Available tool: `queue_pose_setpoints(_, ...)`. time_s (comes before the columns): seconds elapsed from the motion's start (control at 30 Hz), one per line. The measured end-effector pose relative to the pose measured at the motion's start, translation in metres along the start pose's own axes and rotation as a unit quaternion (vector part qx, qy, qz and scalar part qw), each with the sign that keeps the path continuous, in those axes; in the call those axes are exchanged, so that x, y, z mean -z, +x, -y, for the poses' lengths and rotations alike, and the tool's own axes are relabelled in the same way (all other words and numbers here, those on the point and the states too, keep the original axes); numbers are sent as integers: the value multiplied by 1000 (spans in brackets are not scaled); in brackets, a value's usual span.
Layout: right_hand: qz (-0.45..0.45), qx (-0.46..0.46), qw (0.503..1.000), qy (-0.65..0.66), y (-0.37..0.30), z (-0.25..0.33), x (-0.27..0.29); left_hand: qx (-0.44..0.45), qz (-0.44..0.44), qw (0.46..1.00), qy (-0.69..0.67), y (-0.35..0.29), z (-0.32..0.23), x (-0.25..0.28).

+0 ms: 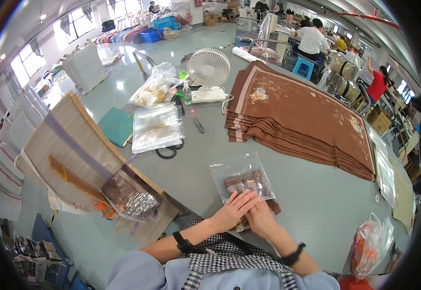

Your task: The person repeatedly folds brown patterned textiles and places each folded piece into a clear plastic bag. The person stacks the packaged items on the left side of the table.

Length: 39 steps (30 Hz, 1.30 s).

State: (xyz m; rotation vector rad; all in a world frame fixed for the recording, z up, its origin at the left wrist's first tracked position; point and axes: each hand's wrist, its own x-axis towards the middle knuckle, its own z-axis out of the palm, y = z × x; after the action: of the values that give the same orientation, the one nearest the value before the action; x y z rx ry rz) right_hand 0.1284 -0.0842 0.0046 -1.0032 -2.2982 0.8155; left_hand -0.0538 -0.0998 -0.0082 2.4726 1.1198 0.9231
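Note:
A folded brown patterned cloth (244, 180) lies at the table's near edge, partly inside a clear plastic bag (218, 169). Part of the brown fabric shows outside the bag, beside and below my hands. My left hand (235, 209) rests on this bundle with its fingers stretched out to the right, over the fingertips of my right hand. My right hand (261, 218) lies against the bundle from the other side, fingers extended and partly covered by the left.
A stack of brown floral cloths (307, 116) spreads across the right. Clear bags (157, 126), scissors (167, 151), snips (198, 124) and a white fan (209, 67) sit farther back. Leftward, a wooden board (70, 140) carries wrapped packages (132, 195). A plastic bag with orange contents (366, 246) hangs right.

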Motion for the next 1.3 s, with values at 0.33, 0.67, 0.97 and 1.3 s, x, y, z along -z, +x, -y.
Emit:
queue_pose_setpoints(0.33,-32,109,979,-171,-17,-19,8,-116,36,986,-117,-27,-31,-4)
queue_pose_setpoints(0.67,-55,144,979,-130,-53,25,7,-5,28,997,-66,-36,-45,-53)
queue_pose_setpoints(0.97,-51,63,970,-230,-2,22,-13,87,175,980,-28,-34,-46,-43)
queue_pose_setpoints(1.3,-40,-9,962,-269,3,24,-22,-2,140,986,90,-34,-44,-49)
